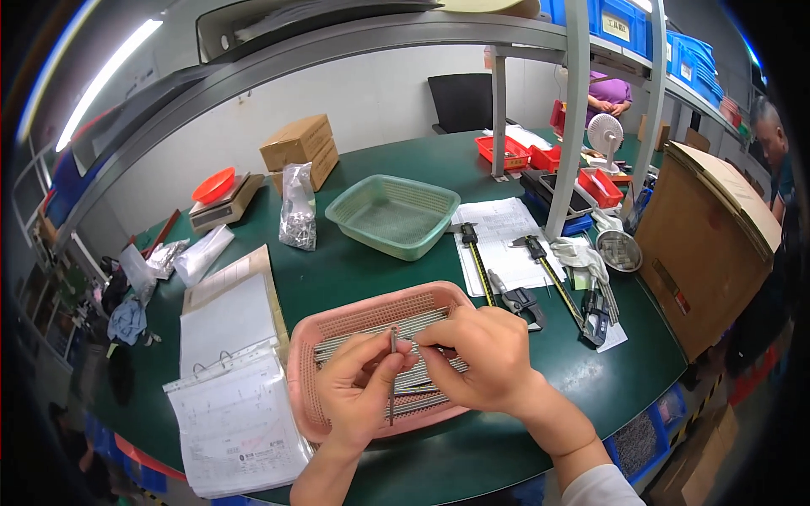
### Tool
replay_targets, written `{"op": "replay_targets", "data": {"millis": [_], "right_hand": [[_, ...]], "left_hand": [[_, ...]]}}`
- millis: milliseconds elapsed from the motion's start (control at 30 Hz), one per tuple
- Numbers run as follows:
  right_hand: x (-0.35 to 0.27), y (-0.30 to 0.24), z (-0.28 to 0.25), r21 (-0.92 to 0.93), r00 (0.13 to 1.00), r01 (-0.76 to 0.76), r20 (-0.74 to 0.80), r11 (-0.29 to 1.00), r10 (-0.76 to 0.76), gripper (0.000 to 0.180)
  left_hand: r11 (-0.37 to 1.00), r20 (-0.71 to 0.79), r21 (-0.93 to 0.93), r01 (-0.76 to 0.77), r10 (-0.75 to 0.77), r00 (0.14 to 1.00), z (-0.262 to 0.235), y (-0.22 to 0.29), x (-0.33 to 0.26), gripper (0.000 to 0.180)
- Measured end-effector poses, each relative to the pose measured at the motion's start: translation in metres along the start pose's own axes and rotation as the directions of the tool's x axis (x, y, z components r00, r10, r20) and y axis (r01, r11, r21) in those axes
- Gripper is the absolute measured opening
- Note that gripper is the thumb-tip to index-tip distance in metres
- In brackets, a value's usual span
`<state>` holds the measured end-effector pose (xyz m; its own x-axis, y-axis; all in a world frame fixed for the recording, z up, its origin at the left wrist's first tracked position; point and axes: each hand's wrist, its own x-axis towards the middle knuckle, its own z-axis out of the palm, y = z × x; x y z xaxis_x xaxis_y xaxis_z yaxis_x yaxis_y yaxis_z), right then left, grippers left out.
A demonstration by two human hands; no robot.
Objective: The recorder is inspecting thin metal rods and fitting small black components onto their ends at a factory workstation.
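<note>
My left hand [359, 384] pinches a thin metal rod [391, 403], held roughly upright between thumb and fingers. Just to its right is my right hand [485, 354], its thumb and fingertips pressed together close to the left fingertips. Whatever sits in that right pinch is too small or hidden to make out. Both hands are over a pink plastic basket [301, 384] with perforated sides. Several long silvery rods [413, 325] lie side by side in it, partly covered by my hands.
Beyond the basket stands a green basket [392, 244]. Calipers [475, 257] and a micrometer [519, 299] lie to the right, near a large carton [704, 244]. At left is an open binder [236, 413]. Shelf posts [570, 126] rise from the green table. Other people [609, 93] are farther off.
</note>
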<state>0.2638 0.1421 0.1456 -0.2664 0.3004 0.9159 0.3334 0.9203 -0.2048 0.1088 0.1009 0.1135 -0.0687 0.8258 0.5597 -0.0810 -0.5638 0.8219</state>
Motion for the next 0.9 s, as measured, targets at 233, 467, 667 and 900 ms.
{"op": "replay_targets", "data": {"millis": [233, 467, 667, 900], "right_hand": [[0.0003, 0.0001, -0.0003, -0.023, 0.999, 0.003, -0.036, 1.0, -0.003, 0.015], [-0.0019, 0.002, -0.0024, -0.069, 1.0, -0.004, -0.031, 0.998, 0.001, 0.014], [-0.0046, 0.0042, 0.001, -0.068, 1.0, 0.028, 0.003, 0.997, -0.027, 0.017], [-0.0053, 0.0034, 0.0055, -0.04, 0.998, 0.038, -0.055, 0.998, -0.04, 0.015]], "left_hand": [[0.996, 0.008, -0.058, -0.071, 0.072, 0.997, 0.0051, -0.0009, 0.0008, 0.028], [0.992, 0.01, 0.04, -0.116, 0.115, 0.993, 0.0064, -0.0055, 0.0006, 0.028], [0.978, -0.007, 0.146, -0.147, 0.149, 0.989, 0.0026, -0.0073, -0.0035, 0.029], [0.962, 0.008, 0.2, -0.188, 0.19, 0.982, 0.0043, -0.0044, -0.0039, 0.023]]}}
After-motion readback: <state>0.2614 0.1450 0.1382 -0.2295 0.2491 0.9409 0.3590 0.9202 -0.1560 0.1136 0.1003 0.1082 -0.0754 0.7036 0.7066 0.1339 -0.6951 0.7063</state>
